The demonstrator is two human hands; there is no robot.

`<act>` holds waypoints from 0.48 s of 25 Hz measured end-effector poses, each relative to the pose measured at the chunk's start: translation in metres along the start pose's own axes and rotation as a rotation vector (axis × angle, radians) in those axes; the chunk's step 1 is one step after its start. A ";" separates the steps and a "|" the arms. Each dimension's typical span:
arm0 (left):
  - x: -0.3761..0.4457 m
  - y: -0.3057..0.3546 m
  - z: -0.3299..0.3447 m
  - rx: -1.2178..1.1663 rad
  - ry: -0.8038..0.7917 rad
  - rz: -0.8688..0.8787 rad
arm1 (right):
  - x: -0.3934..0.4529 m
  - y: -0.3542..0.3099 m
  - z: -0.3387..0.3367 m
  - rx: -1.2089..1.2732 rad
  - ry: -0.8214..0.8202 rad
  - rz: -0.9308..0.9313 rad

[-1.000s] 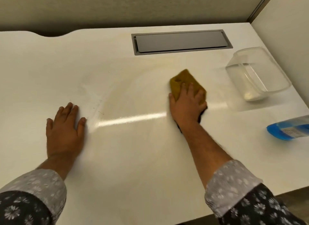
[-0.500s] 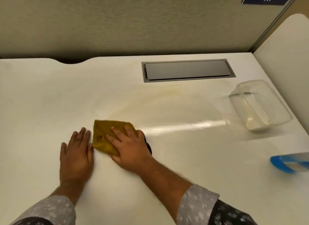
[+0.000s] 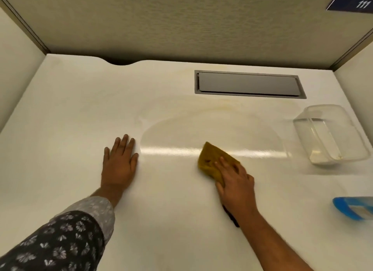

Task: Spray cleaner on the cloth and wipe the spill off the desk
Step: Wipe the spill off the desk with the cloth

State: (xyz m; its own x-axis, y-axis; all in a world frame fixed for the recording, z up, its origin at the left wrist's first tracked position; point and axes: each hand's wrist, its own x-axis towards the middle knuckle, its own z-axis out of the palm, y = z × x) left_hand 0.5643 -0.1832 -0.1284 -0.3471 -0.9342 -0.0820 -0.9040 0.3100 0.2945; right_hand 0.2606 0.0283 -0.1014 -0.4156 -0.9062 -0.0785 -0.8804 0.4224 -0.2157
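A mustard-yellow cloth (image 3: 210, 159) lies flat on the white desk (image 3: 80, 129), right of centre. My right hand (image 3: 235, 180) presses down on its near half, fingers spread over it. My left hand (image 3: 120, 161) rests palm-down and flat on the bare desk to the left, holding nothing. A faint yellowish stain (image 3: 222, 107) arcs across the desk beyond the cloth, with a wet sheen (image 3: 201, 133) below it. The blue spray bottle (image 3: 353, 210) lies on its side at the right edge, partly cut off.
A clear plastic container (image 3: 331, 135) with a little liquid sits at the right. A grey cable hatch (image 3: 249, 84) is set into the desk at the back. Partition walls close off the back, left and right.
My right hand has swept the cloth from right to far left beside my left hand, then back to the right of centre. My left hand has stayed flat on the desk.
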 end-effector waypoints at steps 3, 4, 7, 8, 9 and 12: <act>-0.017 0.019 0.008 -0.017 0.023 -0.032 | 0.017 0.039 -0.024 0.151 -0.007 0.170; -0.023 0.025 0.010 -0.025 0.029 -0.042 | 0.020 0.049 -0.029 0.168 -0.010 0.218; -0.043 0.047 0.020 -0.049 0.040 -0.066 | 0.023 0.068 -0.038 0.205 -0.045 0.238; -0.049 0.055 0.023 -0.060 0.050 -0.082 | 0.025 0.072 -0.043 0.264 -0.073 0.206; -0.054 0.062 0.025 -0.069 0.060 -0.098 | 0.028 0.075 -0.051 0.405 -0.113 0.179; -0.068 0.080 0.029 -0.163 0.084 -0.126 | 0.018 0.076 -0.084 1.131 -0.364 0.298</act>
State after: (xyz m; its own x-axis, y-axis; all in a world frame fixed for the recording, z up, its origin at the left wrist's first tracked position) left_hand 0.5081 -0.0899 -0.1266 -0.2052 -0.9774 -0.0501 -0.8841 0.1632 0.4379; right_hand 0.1664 0.0456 -0.0373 -0.3188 -0.8064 -0.4981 0.0088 0.5230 -0.8523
